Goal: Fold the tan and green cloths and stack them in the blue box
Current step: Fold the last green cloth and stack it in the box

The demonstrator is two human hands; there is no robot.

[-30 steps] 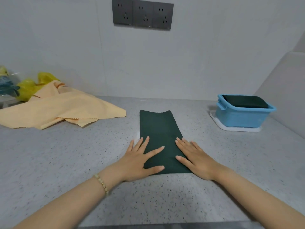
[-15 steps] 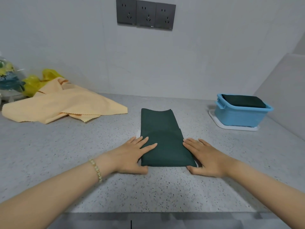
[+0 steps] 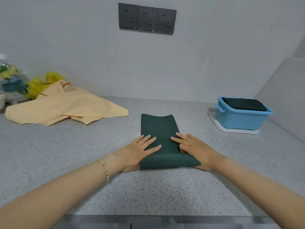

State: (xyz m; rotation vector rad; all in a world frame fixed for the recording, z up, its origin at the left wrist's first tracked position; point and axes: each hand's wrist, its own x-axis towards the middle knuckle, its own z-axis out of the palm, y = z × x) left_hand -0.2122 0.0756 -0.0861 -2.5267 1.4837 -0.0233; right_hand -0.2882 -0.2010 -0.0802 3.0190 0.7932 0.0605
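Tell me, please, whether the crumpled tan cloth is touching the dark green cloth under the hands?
Apart. The head view shows bare speckled countertop between the crumpled tan cloth and the dark green cloth.

Single head-worn view, forward and down, apparently close over the countertop.

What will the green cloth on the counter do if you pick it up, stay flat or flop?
The green cloth will probably flop: it bends softly where the left hand and right hand are folding it. It looks thin, so likely light, and unlikely to break.
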